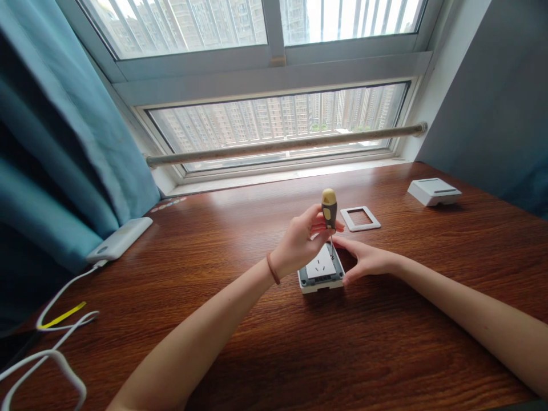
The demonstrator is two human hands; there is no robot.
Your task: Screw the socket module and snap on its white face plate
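A screwdriver with a yellow and dark grey handle stands upright in my left hand, whose fingers are closed around it. Its thin metal shaft points down at the right side of a wall socket, and the tip appears to touch there. The socket has a white face with slots, a grey frame and a white backing box, and lies on the table. My right hand grips the socket's right side, thumb near the front corner and fingers farther back. My left hand hides part of the socket's far side.
Behind my right hand lies a white square cover frame. A second white box sits at the back right of the wooden table. On the left are a white power bank, its white cable and a yellow strip.
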